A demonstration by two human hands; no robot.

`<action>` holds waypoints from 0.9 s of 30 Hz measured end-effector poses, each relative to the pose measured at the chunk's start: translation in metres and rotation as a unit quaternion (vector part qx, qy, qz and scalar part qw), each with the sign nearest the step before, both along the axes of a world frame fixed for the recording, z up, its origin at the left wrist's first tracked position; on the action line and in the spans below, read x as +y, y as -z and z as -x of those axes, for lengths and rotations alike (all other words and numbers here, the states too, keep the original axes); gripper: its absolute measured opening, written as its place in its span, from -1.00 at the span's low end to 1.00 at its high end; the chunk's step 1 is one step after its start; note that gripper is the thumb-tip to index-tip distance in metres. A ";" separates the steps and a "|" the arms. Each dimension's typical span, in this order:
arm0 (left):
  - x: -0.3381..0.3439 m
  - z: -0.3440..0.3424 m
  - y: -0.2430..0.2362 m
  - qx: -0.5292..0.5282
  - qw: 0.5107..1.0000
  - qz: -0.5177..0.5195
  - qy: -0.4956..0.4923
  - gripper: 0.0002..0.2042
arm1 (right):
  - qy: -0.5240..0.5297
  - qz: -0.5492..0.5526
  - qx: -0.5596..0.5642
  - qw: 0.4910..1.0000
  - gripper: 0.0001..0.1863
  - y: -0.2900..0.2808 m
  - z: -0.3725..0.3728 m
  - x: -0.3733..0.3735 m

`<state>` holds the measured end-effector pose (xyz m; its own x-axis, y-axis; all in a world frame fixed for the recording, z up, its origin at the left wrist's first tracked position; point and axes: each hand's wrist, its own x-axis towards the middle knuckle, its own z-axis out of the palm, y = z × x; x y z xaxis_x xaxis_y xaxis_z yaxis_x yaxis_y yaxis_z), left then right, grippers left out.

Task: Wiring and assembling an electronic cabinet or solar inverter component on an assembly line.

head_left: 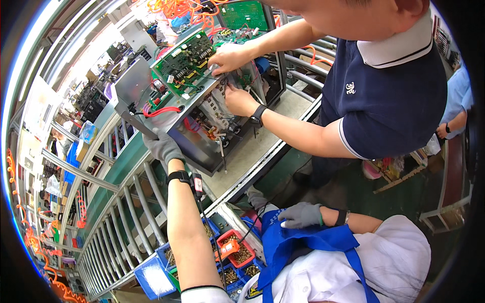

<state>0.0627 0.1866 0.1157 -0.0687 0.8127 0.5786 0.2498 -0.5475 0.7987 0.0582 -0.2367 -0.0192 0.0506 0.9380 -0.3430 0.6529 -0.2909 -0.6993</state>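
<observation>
My left hand (164,146), in a grey glove, grips the lower corner of a grey metal panel (135,81) on the near left side of an opened metal electronics cabinet (194,149). Its fingertips are partly hidden at the panel's edge. Low over my lap, my right hand (301,215), also gloved, lies on my blue apron (283,242) with its fingers stretched out and nothing in them. A green circuit board (184,63) stands upright on the cabinet. Red cables (164,112) run beside it, and loose wires hang from the open front.
Across from me a co-worker in a dark polo shirt (389,96) has both bare hands (240,101) in the cabinet. Small bins of screws (237,250) stand below my left forearm. Metal rollers (146,194) line the left; orange coiled hoses (177,7) hang at the back.
</observation>
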 end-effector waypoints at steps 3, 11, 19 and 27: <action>0.002 0.002 -0.002 -0.001 1.000 0.008 -0.006 -0.60 | -0.001 0.006 0.000 1.000 -0.52 -0.003 -0.002 0.002; -0.005 0.002 -0.003 -0.007 1.000 -0.007 -0.015 -0.62 | 0.007 -0.005 0.005 1.000 -0.51 0.005 -0.003 -0.001; -0.007 0.000 -0.002 -0.034 0.999 -0.028 -0.005 -0.61 | 0.002 -0.019 -0.003 1.000 -0.51 0.008 -0.001 -0.002; -0.008 -0.004 -0.004 -0.027 0.999 -0.011 -0.019 -0.57 | -0.015 0.020 -0.046 0.999 -0.50 -0.008 0.003 -0.002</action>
<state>0.0664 0.1782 0.1200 -0.1305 0.7961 0.5910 0.2272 -0.5562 0.7994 0.0556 -0.2390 -0.0107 0.0560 0.9253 -0.3751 0.7229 -0.2967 -0.6240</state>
